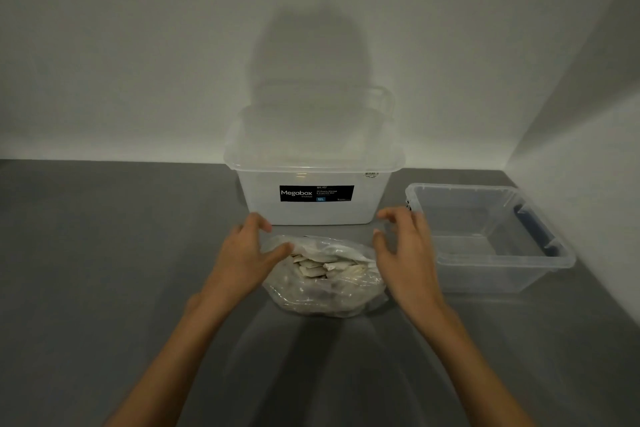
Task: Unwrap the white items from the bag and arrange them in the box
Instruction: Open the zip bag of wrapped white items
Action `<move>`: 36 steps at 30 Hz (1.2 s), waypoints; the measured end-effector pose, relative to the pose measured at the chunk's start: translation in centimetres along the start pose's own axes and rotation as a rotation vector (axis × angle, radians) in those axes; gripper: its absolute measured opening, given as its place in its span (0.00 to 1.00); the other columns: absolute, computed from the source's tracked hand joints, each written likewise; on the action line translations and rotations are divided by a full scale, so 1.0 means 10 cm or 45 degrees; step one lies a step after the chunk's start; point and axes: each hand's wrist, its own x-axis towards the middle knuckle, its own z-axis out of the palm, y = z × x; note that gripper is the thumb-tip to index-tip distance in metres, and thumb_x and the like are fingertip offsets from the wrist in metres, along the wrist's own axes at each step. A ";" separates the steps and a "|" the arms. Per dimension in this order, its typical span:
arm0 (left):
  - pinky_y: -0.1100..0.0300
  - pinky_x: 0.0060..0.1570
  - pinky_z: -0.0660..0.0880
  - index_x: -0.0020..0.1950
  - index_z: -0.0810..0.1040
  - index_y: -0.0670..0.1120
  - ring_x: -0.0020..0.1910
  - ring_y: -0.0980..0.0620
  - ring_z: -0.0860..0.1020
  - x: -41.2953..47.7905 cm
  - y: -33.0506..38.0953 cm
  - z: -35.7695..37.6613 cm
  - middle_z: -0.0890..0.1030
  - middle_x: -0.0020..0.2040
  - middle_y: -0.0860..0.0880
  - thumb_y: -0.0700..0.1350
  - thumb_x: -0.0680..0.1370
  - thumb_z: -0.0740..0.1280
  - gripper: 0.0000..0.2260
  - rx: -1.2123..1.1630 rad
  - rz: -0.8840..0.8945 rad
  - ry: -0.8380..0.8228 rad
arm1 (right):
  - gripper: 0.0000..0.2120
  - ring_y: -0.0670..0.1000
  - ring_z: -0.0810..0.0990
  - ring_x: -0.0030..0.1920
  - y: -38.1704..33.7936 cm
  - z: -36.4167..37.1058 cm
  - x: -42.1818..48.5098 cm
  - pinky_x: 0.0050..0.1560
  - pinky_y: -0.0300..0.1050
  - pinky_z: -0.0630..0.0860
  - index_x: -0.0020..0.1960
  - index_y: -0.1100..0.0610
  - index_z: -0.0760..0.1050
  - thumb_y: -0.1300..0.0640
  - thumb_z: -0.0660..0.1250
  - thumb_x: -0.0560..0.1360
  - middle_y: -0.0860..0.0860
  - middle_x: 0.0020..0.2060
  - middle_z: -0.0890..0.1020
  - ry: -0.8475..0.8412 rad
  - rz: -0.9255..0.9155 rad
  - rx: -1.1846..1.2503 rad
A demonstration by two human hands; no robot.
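Observation:
A clear plastic bag (325, 291) full of several white wrapped items (322, 265) lies on the grey table in front of me. My left hand (242, 253) is at the bag's left top edge, its thumb touching the plastic, fingers loosely spread. My right hand (405, 253) hovers just right of the bag with fingers spread and holds nothing. Behind the bag stands a tall translucent box (311, 211) with a black "Megabox" label, its top open. A low clear box (491, 263) with a blue handle sits open at the right.
The grey table (104, 253) runs to a white wall behind and another wall at the right. What looks like a clear lid (377, 104) leans against the back wall behind the tall box.

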 end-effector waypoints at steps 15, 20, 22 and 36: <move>0.43 0.55 0.76 0.70 0.38 0.71 0.63 0.37 0.70 0.24 0.12 0.10 0.39 0.73 0.49 0.46 0.65 0.77 0.54 0.778 0.158 -0.469 | 0.49 0.57 0.66 0.71 -0.11 0.04 0.26 0.66 0.51 0.69 0.77 0.56 0.48 0.62 0.77 0.67 0.53 0.75 0.60 -0.915 -0.004 -0.579; 0.48 0.53 0.79 0.69 0.35 0.71 0.58 0.37 0.75 0.26 0.04 0.17 0.39 0.73 0.46 0.43 0.65 0.78 0.57 0.723 0.067 -0.697 | 0.53 0.57 0.67 0.70 -0.06 0.02 0.34 0.64 0.52 0.70 0.77 0.51 0.46 0.58 0.79 0.65 0.54 0.74 0.62 -1.100 0.131 -0.619; 0.49 0.52 0.79 0.70 0.34 0.70 0.56 0.38 0.76 0.26 0.10 0.16 0.37 0.73 0.47 0.42 0.65 0.78 0.57 0.735 0.090 -0.702 | 0.53 0.57 0.66 0.71 -0.05 -0.02 0.37 0.64 0.52 0.70 0.78 0.51 0.45 0.58 0.78 0.65 0.53 0.75 0.60 -1.119 0.107 -0.638; 0.45 0.58 0.75 0.72 0.52 0.68 0.62 0.38 0.73 0.36 0.01 0.12 0.41 0.72 0.50 0.56 0.67 0.75 0.41 0.808 0.072 -0.629 | 0.45 0.58 0.65 0.71 0.05 0.17 0.33 0.69 0.54 0.67 0.75 0.54 0.55 0.58 0.77 0.66 0.54 0.73 0.64 -1.099 -0.060 -0.758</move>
